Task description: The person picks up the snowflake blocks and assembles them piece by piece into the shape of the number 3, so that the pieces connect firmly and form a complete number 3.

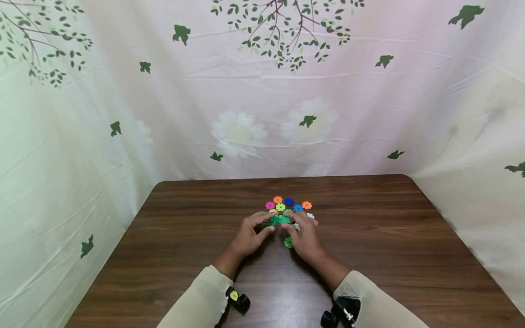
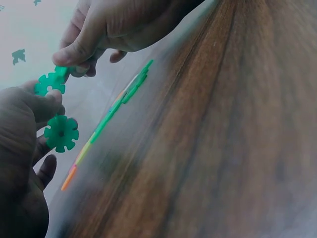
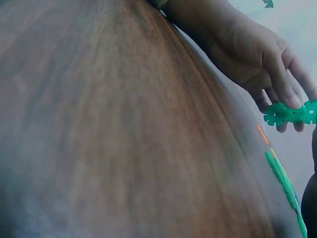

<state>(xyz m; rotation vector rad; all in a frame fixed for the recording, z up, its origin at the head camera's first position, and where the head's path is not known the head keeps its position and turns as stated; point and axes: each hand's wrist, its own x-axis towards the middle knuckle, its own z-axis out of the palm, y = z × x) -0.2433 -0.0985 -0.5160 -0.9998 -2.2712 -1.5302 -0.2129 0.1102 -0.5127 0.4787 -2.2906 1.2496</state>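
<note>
Several green notched flower-shaped connector discs [image 1: 280, 219] are held above the table between both hands. My left hand [image 1: 249, 234] pinches them from the left with thumb and fingers. In the left wrist view, one green disc [image 2: 61, 134] hangs below the left thumb, and another disc [image 2: 49, 84] sits just above it. My right hand [image 1: 305, 237] pinches the other end of the green pieces between thumb and fingers. The right wrist view shows the green discs [image 3: 285, 114] joined in a row at the left fingertips. How the discs lock together is too small to tell.
Beyond the hands, loose discs lie on the brown wooden table [image 1: 184, 237], among them orange [image 1: 306, 205], dark blue [image 1: 289, 201], pink [image 1: 270, 205] and yellow [image 1: 280, 207] ones. A green disc [image 1: 289, 242] lies near the right thumb. A patterned white curtain [image 1: 262, 91] hangs behind.
</note>
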